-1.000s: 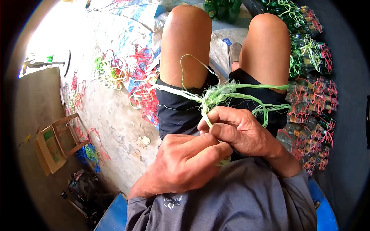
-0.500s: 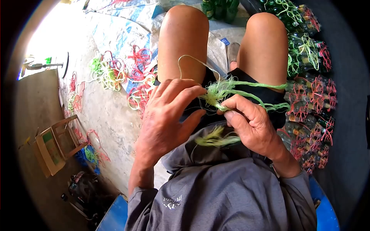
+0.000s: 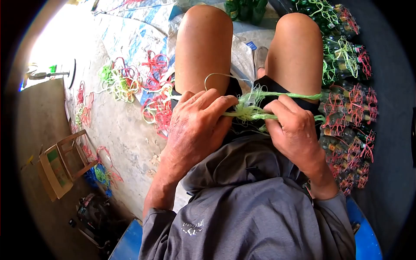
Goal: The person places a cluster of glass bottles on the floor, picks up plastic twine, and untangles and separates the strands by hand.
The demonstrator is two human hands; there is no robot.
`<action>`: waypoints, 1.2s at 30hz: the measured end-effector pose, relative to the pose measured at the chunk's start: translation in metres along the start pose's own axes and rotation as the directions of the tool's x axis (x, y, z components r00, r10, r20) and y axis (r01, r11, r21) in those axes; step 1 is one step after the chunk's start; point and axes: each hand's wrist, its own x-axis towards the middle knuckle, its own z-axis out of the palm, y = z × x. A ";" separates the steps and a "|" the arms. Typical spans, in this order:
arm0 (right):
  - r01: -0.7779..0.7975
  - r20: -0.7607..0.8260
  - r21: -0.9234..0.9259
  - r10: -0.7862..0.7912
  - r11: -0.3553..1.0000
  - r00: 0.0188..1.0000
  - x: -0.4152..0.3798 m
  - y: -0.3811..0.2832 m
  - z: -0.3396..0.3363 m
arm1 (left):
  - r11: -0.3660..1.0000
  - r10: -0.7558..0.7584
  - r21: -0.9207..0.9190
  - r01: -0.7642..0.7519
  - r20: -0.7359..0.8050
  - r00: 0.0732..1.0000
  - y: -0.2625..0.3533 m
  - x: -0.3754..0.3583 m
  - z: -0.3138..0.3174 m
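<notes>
A frayed bundle of green plastic twine (image 3: 248, 112) stretches between my hands over my lap. My left hand (image 3: 201, 119) pinches its left end between thumb and forefinger. My right hand (image 3: 294, 123) grips strands to the right of the fluffy middle, fingers curled. Two green lengths run on to the right across my thigh, one above my right hand and one past its knuckles. A thin pale strand loops up above my left fingers. The ends inside both grips are hidden.
Tangled red and green twine (image 3: 123, 82) lies on the floor at left. Bottles wrapped in pink and green twine (image 3: 346, 104) are stacked at right. Green bottles (image 3: 247, 9) stand beyond my knees. A wooden frame (image 3: 67, 162) and a black bag (image 3: 96, 216) are at lower left.
My left hand has closed on the twine's left end. My right hand has shifted right and up along the strands. The loose tuft below has left its spot, and the bundle is now stretched sideways.
</notes>
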 end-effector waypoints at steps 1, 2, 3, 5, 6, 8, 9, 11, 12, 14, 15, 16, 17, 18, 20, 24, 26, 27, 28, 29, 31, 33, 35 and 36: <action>0.008 0.019 0.093 -0.009 0.996 1.000 0.001 -0.001 -0.002 | 1.000 -0.005 -0.013 0.006 0.012 1.000 0.001 0.000 0.000; 0.013 0.036 0.185 -0.020 0.983 0.999 0.002 -0.002 -0.005 | 1.000 -0.010 -0.026 0.011 0.024 1.000 0.002 0.001 0.000; 0.016 0.053 0.275 -0.032 0.961 0.998 0.003 -0.003 -0.010 | 0.999 -0.014 -0.040 0.015 0.036 0.999 0.003 0.002 0.001; 0.063 0.035 0.345 -0.080 0.937 0.996 0.006 -0.004 -0.016 | 0.995 -0.008 -0.104 0.014 0.056 0.998 0.006 0.006 0.003; 0.085 0.022 0.355 -0.099 0.931 0.995 0.007 -0.003 -0.018 | 0.991 -0.006 -0.135 0.014 0.064 0.998 0.007 0.008 0.003; 0.128 -0.004 0.417 -0.139 0.900 0.990 0.011 -0.001 -0.019 | 0.984 0.032 -0.180 -0.009 0.128 0.991 0.001 0.012 0.006; 0.061 0.042 0.460 -0.091 0.886 0.995 0.010 0.000 -0.021 | 0.979 0.052 -0.201 -0.019 0.158 0.986 -0.002 0.013 0.007; -0.079 0.141 0.534 0.003 0.842 0.990 0.006 0.000 -0.029 | 0.969 0.038 -0.247 0.003 0.161 0.986 -0.005 0.014 0.006; -0.144 0.184 0.573 0.045 0.807 0.982 0.007 -0.004 -0.036 | 0.962 0.033 -0.272 0.013 0.164 0.986 -0.006 0.015 0.007; -0.200 0.227 0.597 0.075 0.777 0.971 0.006 0.002 -0.042 | 0.916 0.020 -0.400 0.024 0.107 0.994 -0.008 0.014 0.009; -0.227 0.249 0.607 0.089 0.761 0.965 0.005 0.005 -0.045 | 0.887 0.010 -0.461 0.027 0.078 0.997 -0.008 0.014 0.010; -0.200 0.201 0.666 0.085 0.719 0.976 0.003 0.011 -0.038 | 0.879 0.018 -0.478 0.002 0.036 0.999 -0.007 0.017 0.010; -0.269 0.255 0.731 0.115 0.628 0.960 0.001 0.016 -0.037 | 0.867 0.043 -0.497 -0.035 0.005 0.999 -0.008 0.018 0.011; -0.335 0.310 0.782 0.138 0.526 0.941 -0.001 0.021 -0.038 | 0.854 0.068 -0.515 -0.072 -0.026 0.997 -0.009 0.018 0.012; -0.421 0.381 0.805 0.180 0.418 0.907 0.000 0.018 -0.043 | 0.834 0.043 -0.551 -0.028 0.014 0.999 -0.009 0.018 0.011; -0.455 0.380 0.777 0.252 0.436 0.890 0.000 0.019 -0.045 | 0.776 -0.109 -0.606 0.176 0.146 0.983 -0.001 0.012 0.003; -0.436 0.362 0.778 0.244 0.452 0.900 -0.002 0.021 -0.046 | 0.756 -0.128 -0.631 0.173 0.116 0.985 -0.003 0.011 0.006; -0.427 0.354 0.779 0.241 0.460 0.904 -0.003 0.022 -0.046 | 0.753 -0.133 -0.634 0.176 0.116 0.984 -0.002 0.011 0.006; -0.410 0.335 0.777 0.238 0.478 0.912 -0.003 0.022 -0.045 | 0.749 -0.137 -0.637 0.180 0.116 0.984 -0.001 0.011 0.005; -0.393 0.315 0.774 0.236 0.496 0.919 -0.001 0.023 -0.045 | 0.746 -0.141 -0.640 0.183 0.117 0.983 -0.001 0.011 0.005; -0.397 0.311 0.778 0.251 0.487 0.917 0.000 0.024 -0.046 | 0.772 -0.120 -0.613 0.168 0.119 0.986 -0.004 0.011 0.006; -0.439 0.344 0.789 0.284 0.429 0.895 0.002 0.025 -0.049 | 0.788 -0.111 -0.594 0.162 0.121 0.986 -0.005 0.012 0.007; -0.413 0.329 0.843 0.279 0.344 0.902 0.003 0.027 -0.045 | 0.794 -0.116 -0.585 0.166 0.123 0.986 -0.003 0.012 0.007; -0.429 0.355 0.858 0.277 0.283 0.893 0.005 0.028 -0.046 | 0.798 -0.114 -0.577 0.172 0.135 0.984 -0.003 0.012 0.006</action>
